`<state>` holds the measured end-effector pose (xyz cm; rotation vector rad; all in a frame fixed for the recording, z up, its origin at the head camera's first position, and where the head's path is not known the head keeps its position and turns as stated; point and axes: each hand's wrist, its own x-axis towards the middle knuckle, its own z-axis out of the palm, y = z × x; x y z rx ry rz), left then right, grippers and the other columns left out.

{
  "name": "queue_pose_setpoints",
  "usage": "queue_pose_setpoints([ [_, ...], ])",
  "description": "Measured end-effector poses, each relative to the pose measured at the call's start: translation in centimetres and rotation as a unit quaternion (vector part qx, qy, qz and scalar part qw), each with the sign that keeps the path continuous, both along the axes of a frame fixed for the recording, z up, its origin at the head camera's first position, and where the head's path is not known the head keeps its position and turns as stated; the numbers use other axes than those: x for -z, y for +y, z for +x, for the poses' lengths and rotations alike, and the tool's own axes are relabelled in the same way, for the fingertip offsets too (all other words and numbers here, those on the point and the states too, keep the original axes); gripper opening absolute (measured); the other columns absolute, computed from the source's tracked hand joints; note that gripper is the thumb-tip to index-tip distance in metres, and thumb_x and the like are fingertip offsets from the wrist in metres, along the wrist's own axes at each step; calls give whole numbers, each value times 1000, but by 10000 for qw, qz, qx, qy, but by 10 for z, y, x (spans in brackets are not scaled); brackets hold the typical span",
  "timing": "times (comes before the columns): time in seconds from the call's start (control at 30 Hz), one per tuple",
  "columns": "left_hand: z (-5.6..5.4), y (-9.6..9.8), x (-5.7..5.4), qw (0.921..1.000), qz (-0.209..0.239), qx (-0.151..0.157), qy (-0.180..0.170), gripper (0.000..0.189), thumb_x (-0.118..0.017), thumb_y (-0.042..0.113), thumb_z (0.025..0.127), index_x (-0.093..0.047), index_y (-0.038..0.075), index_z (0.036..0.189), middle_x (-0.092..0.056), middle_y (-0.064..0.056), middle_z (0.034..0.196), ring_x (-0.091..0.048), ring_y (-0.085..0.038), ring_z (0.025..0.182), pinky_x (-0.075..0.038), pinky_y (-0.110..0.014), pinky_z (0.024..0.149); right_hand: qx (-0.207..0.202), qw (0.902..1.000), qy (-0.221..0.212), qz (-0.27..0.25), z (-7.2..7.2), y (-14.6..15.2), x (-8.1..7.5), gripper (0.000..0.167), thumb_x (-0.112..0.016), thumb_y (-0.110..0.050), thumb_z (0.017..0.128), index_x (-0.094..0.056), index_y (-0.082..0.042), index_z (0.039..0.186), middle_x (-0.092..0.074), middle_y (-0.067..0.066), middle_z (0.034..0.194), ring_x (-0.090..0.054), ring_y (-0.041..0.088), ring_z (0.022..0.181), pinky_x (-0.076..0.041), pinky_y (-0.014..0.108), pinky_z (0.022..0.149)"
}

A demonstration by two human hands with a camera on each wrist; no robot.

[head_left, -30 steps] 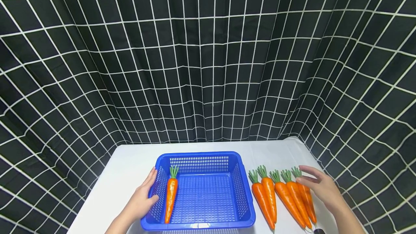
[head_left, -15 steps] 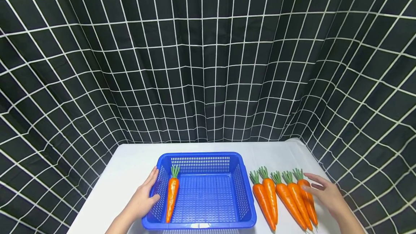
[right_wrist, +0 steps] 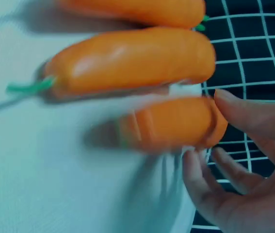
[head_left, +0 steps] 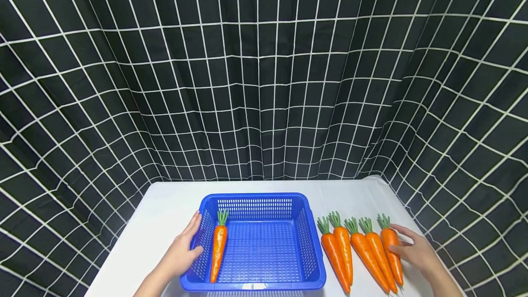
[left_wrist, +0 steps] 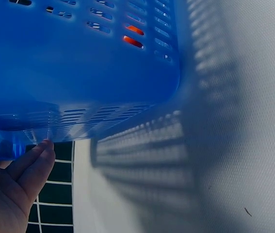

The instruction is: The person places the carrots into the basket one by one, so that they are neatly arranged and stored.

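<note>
A blue plastic basket (head_left: pixel 268 286) stands on the white table, with one orange carrot (head_left: pixel 218 247) lying along its left side. My left hand (head_left: pixel 180 252) rests at the basket's left rim, fingers fairly straight along the outside and thumb over the edge. In the left wrist view its fingertips touch the rim from outside. To the right of the basket, my right hand (head_left: pixel 415 250) pinches the rightmost carrot (head_left: pixel 391 238) near its upper part, thumb on one side and fingers on the other. That carrot is blurred in the right wrist view.
Several more carrots lie beside the basket, among them a close pair (head_left: pixel 335 260) and two others (head_left: pixel 373 253) next to the pinched one. Behind the white table (head_left: pixel 173 196) hangs a dark curtain (head_left: pixel 264 81) with a white grid, also at both sides.
My right hand has come down from above the rightmost carrot's top and now pinches it from the right. The left hand stays at the basket's rim.
</note>
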<state>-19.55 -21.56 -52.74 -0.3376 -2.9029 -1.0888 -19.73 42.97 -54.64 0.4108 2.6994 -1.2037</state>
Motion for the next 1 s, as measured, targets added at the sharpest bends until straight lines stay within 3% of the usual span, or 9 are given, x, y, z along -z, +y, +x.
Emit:
queue_pose_setpoints([
  [0.2, 1, 0, -1, 10000, 39, -29, -2, 86, -66, 8, 83, -26, 2, 159, -15, -10, 169, -27, -40, 150, -27, -58, 116, -149, 9994, -160, -273, -3, -2, 3, 88, -77, -19, 83, -31, 0, 155, -28, 47, 147, -39, 64, 129, -59, 52, 88],
  [0.47, -1, -1, 2, 10000, 40, -17, 2, 87, -66, 9, 83, -25, 4, 159, -15, -9, 170, -27, -39, 151, -26, -58, 117, -421, 9986, -225, -235, -8, -5, 6, 69, -71, -10, 83, -46, 1, 147, -44, 39, 143, -56, 49, 116, -62, 44, 77],
  [0.63, -1, -1, 3, 10000, 72, -36, 31, 87, -65, 9, 82, -26, 4, 159, -16, -8, 169, -27, -39, 150, -27, -59, 116, -401, 9992, 13, -90, -9, 1, 5, 68, -73, -12, 83, -49, 0, 145, -44, 41, 141, -56, 51, 116, -63, 42, 76],
  [0.83, -1, 0, 3, 10000, 61, -28, -8, 87, -65, 9, 82, -25, 4, 159, -15, -8, 170, -27, -39, 151, -27, -58, 116, -245, 9985, 478, -70, -6, 7, -11, 73, -72, -15, 86, -41, 2, 149, -33, 44, 146, -44, 61, 126, -62, 42, 81],
  [1.0, 0, 0, 2, 9999, 112, -33, -39, 86, -65, 8, 83, -25, 4, 159, -15, -9, 169, -27, -40, 150, -27, -59, 116, -169, 9981, 581, -62, -4, 3, -33, 79, -71, -25, 90, -32, 1, 154, -29, 44, 148, -40, 61, 130, -61, 45, 86],
])
